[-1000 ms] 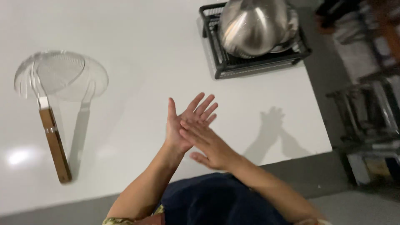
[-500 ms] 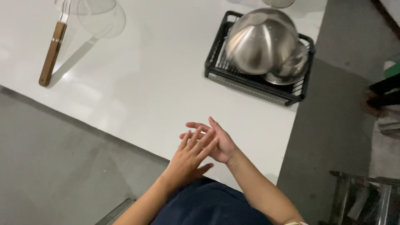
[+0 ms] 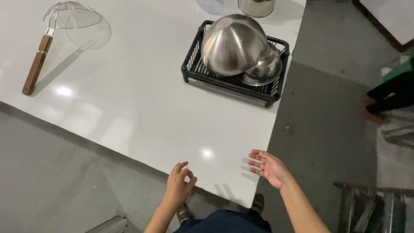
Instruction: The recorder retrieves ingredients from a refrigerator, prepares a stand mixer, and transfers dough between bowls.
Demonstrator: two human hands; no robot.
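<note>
My left hand hovers over the near edge of the white table, fingers loosely curled and holding nothing. My right hand is apart from it at the table's near right corner, palm turned inward, fingers spread, empty. Neither hand touches anything. Farther back, a black dish rack holds a large upturned steel bowl and a smaller steel bowl. A mesh skimmer with a wooden handle lies at the far left.
A steel pot and a clear container stand at the table's far edge. Grey floor surrounds the table. Another person's legs are at the right. A metal frame sits at the lower right.
My hands were pressed together over the table; now they have separated and pulled back toward the near edge. The view has shifted, showing more of the floor.
</note>
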